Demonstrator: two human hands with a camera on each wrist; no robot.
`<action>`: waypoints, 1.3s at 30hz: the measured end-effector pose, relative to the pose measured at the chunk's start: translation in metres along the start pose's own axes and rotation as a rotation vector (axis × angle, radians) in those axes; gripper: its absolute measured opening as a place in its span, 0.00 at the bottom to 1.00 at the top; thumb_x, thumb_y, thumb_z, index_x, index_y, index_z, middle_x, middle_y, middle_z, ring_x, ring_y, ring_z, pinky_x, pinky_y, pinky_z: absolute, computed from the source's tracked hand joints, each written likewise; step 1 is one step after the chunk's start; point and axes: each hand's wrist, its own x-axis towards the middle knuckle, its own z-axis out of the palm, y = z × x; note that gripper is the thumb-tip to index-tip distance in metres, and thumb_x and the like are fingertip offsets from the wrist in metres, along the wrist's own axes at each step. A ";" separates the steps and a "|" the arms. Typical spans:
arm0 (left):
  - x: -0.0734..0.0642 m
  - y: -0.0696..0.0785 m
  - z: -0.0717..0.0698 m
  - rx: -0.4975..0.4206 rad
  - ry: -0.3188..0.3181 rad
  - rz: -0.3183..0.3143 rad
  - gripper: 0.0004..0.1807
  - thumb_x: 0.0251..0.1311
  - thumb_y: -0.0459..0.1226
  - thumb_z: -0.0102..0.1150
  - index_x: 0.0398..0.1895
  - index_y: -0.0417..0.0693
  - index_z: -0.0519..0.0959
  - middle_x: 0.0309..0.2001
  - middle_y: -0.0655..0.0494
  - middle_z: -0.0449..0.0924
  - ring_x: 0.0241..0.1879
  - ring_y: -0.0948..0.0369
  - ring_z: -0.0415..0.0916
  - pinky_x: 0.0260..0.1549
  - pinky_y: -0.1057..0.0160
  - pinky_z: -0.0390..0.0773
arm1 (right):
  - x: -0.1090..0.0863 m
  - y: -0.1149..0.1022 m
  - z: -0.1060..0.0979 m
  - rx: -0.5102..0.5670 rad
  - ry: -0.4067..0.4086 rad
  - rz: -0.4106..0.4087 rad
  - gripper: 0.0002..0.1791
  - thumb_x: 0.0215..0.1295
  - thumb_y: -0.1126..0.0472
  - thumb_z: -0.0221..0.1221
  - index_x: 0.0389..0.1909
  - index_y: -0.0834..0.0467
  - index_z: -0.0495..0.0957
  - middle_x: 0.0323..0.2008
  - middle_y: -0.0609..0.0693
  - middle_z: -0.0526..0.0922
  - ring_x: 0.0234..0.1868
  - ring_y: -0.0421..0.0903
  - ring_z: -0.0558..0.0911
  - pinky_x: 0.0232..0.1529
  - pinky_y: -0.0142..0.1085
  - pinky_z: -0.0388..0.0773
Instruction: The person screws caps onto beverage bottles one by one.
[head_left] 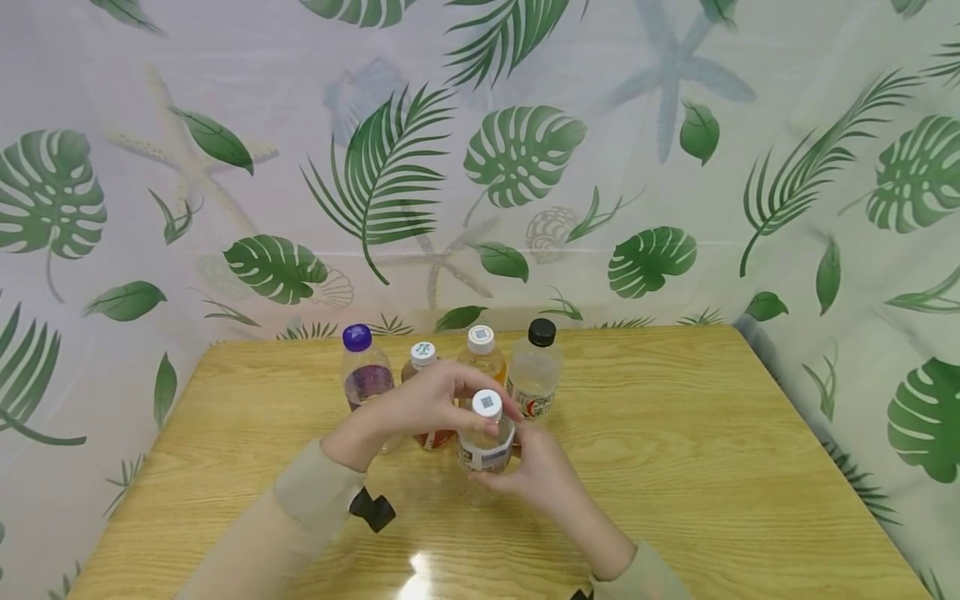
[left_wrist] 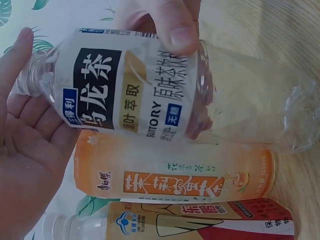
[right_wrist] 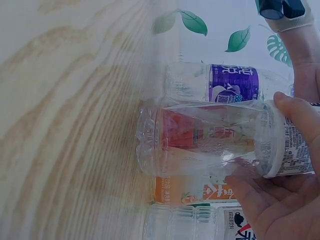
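A clear plastic oolong tea bottle [head_left: 486,457] with a white cap and a white label stands upright in front of a group of bottles. My right hand [head_left: 543,471] grips its body around the label, thumb on one side and fingers on the other. The left hand [head_left: 431,404] is around the neck and cap, its thumb close to the bottle's shoulder. In the left wrist view, a gap shows between the left thumb [left_wrist: 17,52] and the neck. Whether the bottle's base [right_wrist: 147,137] touches the table cannot be told.
Behind stand a purple-capped bottle [head_left: 367,375], a white-capped bottle with a red label [head_left: 423,353], an orange-labelled tea bottle [head_left: 481,337] and a black-capped bottle [head_left: 536,367]. They stand on a wooden table [head_left: 675,467] before a leaf-patterned curtain [head_left: 525,267].
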 end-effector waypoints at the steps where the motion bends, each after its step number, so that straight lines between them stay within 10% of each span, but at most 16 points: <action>1: 0.001 0.000 -0.001 -0.003 -0.009 0.006 0.15 0.66 0.27 0.69 0.55 0.37 0.86 0.53 0.42 0.90 0.55 0.61 0.85 0.60 0.61 0.83 | 0.000 0.000 0.000 0.003 0.000 0.002 0.38 0.51 0.66 0.81 0.63 0.69 0.77 0.58 0.65 0.87 0.58 0.61 0.88 0.59 0.48 0.88; 18: -0.015 -0.002 0.020 0.213 0.227 0.004 0.26 0.65 0.34 0.73 0.66 0.40 0.81 0.64 0.46 0.86 0.63 0.51 0.83 0.62 0.63 0.82 | 0.002 0.005 0.000 -0.026 0.003 -0.049 0.34 0.53 0.66 0.81 0.61 0.64 0.79 0.57 0.62 0.87 0.57 0.60 0.88 0.56 0.45 0.89; 39: -0.044 -0.024 0.037 0.158 0.342 -0.180 0.34 0.63 0.34 0.75 0.71 0.38 0.75 0.65 0.40 0.83 0.64 0.43 0.83 0.65 0.44 0.82 | 0.001 0.003 0.002 -0.029 0.027 -0.031 0.34 0.49 0.67 0.82 0.59 0.64 0.81 0.55 0.59 0.88 0.57 0.59 0.87 0.57 0.46 0.89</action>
